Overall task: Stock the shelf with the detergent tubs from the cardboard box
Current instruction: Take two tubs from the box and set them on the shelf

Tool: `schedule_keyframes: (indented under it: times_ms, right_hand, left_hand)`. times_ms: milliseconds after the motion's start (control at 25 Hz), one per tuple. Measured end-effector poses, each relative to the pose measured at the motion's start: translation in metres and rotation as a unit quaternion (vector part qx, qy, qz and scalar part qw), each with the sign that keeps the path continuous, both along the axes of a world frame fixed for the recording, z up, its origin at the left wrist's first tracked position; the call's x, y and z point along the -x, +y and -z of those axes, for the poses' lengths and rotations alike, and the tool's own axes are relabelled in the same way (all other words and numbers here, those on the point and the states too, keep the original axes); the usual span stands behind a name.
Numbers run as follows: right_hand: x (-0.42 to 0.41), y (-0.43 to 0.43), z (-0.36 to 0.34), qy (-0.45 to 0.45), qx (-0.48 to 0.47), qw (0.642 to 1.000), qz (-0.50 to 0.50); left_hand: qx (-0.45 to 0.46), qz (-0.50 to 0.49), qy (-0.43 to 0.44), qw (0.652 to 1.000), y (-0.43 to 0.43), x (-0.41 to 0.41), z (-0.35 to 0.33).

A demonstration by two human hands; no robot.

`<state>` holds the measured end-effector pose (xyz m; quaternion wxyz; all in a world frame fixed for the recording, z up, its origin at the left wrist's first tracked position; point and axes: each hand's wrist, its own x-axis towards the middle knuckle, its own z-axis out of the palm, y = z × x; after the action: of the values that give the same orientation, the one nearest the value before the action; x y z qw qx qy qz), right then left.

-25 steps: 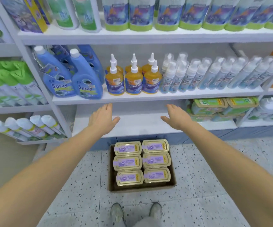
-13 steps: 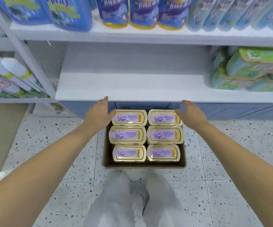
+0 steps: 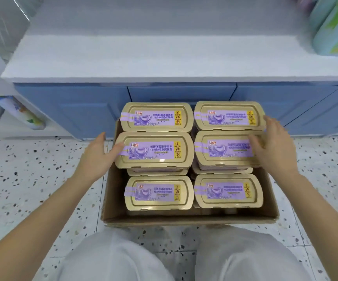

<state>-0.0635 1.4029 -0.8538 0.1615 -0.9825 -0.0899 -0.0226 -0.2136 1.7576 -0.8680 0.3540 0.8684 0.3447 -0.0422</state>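
— Detergent tubs (image 3: pixel 158 150), gold rectangular plastic: shelved?
— 0 on the white shelf (image 3: pixel 164 57) beyond. 6 in the brown cardboard box (image 3: pixel 188 220); left hand (image 3: pixel 95 157), right hand (image 3: pixel 275 147), fingers straight, touch the middle 2 between them.

**A:** Where does the cardboard box (image 3: pixel 184 221) sit?

**B:** On the floor (image 3: pixel 32 179), just before the shelf (image 3: pixel 164 57), with the person's knees (image 3: pixel 123 258) at its near side.

**A:** And inside it?

**B:** On top, six detergent tubs (image 3: pixel 158 192) in two columns, three rows from near to far, with more tubs beneath them.

**A:** The hands?

**B:** The left hand (image 3: pixel 97 157) touches the left end of the middle left tub (image 3: pixel 154 153). The right hand (image 3: pixel 275 147) touches the right end of the middle right tub (image 3: pixel 224 151).

**A:** Anything on the shelf?

**B:** Packs (image 3: pixel 336 31), at its far right.
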Motion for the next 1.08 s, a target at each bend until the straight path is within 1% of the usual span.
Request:
schedule_keyframes:
  times_ms: [80,160,240,400,480,600,720,880,1080]
  right_hand:
    - [-0.002,-0.015,0.011,0.009,-0.055,0.996,0.069]
    - [-0.004,-0.029,0.026,0.042,-0.084,0.991,0.099]
    - [-0.005,-0.036,0.038,0.074,-0.119,0.984,0.114]
    - [-0.001,-0.035,0.038,0.147,-0.223,0.954,0.134]
    - [0.001,-0.038,0.038,0.164,-0.245,0.948,0.120]
    - [0.006,-0.033,0.032,0.178,-0.255,0.943,0.117]
    - [0.005,-0.029,0.030,0.148,-0.238,0.951,0.129]
    - [0.006,-0.030,0.024,0.127,-0.218,0.958,0.134]
    - [0.005,-0.032,0.000,0.099,-0.193,0.968,0.128]
  left_hand:
    - [0.095,-0.045,-0.024,0.994,-0.001,0.001,0.016]
    - [0.153,-0.060,-0.046,0.985,-0.005,0.000,0.026]
    - [0.189,-0.077,-0.073,0.976,-0.011,-0.003,0.035]
    - [0.249,-0.098,-0.103,0.958,-0.019,-0.002,0.033]
    - [0.262,-0.110,-0.130,0.950,-0.021,0.002,0.033]
    - [0.254,-0.121,-0.165,0.945,-0.029,0.006,0.035]
    - [0.249,-0.130,-0.182,0.942,-0.032,0.005,0.033]
    - [0.236,-0.137,-0.178,0.945,-0.033,0.006,0.026]
    - [0.225,-0.154,-0.199,0.942,-0.033,0.011,0.006]
